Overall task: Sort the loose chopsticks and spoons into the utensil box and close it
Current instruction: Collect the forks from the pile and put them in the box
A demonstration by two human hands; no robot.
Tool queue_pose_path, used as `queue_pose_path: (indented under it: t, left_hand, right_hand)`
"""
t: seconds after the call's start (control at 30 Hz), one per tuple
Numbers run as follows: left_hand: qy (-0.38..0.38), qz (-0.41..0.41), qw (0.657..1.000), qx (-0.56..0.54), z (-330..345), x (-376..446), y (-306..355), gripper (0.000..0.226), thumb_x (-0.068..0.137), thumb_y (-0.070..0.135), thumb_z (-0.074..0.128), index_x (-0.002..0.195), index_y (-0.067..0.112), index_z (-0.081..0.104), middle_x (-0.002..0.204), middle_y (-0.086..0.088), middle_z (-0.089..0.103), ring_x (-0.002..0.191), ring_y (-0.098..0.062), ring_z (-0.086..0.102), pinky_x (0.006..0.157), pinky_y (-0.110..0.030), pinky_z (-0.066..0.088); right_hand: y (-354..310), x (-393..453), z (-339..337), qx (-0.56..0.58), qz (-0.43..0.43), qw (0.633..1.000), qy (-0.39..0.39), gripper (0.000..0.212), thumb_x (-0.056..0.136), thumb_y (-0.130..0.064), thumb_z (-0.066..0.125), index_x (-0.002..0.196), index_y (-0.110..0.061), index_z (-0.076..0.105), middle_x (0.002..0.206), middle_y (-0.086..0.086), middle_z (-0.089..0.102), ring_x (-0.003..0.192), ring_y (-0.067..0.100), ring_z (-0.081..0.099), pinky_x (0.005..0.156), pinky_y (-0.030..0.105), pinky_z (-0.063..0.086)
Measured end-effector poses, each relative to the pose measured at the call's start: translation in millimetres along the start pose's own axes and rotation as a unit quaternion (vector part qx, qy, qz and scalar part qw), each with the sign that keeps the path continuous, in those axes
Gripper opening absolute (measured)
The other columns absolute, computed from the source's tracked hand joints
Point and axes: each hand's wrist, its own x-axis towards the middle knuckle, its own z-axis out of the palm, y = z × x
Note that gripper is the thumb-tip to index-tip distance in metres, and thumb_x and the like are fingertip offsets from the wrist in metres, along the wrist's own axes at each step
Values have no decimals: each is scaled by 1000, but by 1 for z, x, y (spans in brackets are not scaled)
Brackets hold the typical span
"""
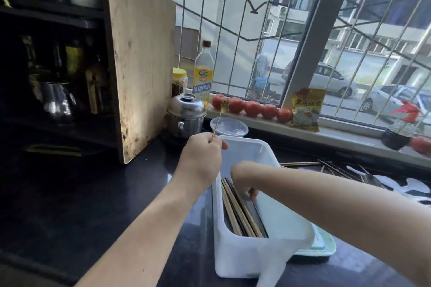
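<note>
Head view shows a white utensil box (pixel 245 251) standing open on the dark counter (pixel 116 193), its long side running from near to far. Inside it a bundle of chopsticks (pixel 238 212) lies lengthwise along the left wall, tips pointing near and far. The left hand (pixel 200 158) hovers over the box's far left corner, fingers pinched around a thin small spoon (pixel 219 116) whose handle slants up and away to the right, bowl end uppermost. The right hand (pixel 245 179) reaches down into the box with its fingers curled against the chopsticks, though whether it grips them is hidden. More loose chopsticks (pixel 331 168) and spoons (pixel 373 179) lie on the counter to the right of the box. A pale green lid (pixel 324 247) lies flat just beside the box's near right corner.
</note>
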Motion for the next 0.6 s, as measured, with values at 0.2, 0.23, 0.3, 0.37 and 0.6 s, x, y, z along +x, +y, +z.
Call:
queue_pose_path:
  t: [0.2, 0.23, 0.3, 0.37, 0.6]
  left_hand:
    - [-11, -8, 1000, -4, -2, 0, -2, 32, 106, 19, 44, 92, 11, 70, 51, 6, 45, 53, -15, 41, 62, -34, 39]
    - [-14, -9, 1000, -8, -2, 0, -2, 31, 106, 19, 44, 91, 10, 70, 50, 5, 45, 52, -16, 42, 61, -34, 39]
    - [-23, -15, 1000, -14, -4, -3, 0, 32, 106, 20, 44, 91, 11, 70, 49, 4, 44, 48, -15, 41, 54, -30, 39]
    - [-28, -23, 999, -24, -7, -6, 2, 33, 108, 24, 43, 92, 10, 69, 47, 6, 41, 44, -13, 38, 48, -26, 37]
    - [-125, -60, 982, -130, 13, -17, 34, 22, 111, 17, 35, 92, 13, 47, 43, 6, 36, 34, -11, 29, 41, -23, 38]
  right_hand:
    - [7, -2, -11, 8, 0, 999, 32, 25, 95, -3, 60, 71, -5, 52, 63, 6, 60, 58, 21, 60, 57, 30, 53]
    - [7, -7, -13, -38, -18, 996, 78, 21, 94, -1, 59, 74, -3, 52, 67, 6, 56, 63, 24, 58, 61, 33, 51]
    - [9, -24, -25, -101, -60, 982, 145, 14, 91, -1, 60, 81, -8, 53, 73, 4, 51, 75, 25, 55, 68, 33, 47]
    - [21, -39, -45, -58, -79, 982, 162, 3, 89, -2, 65, 88, -4, 64, 78, 5, 61, 75, 24, 63, 67, 32, 52]
    - [72, -112, -89, 637, -293, 691, 176, 25, 98, -19, 60, 120, -7, 62, 98, 14, 74, 68, 23, 67, 64, 35, 55]
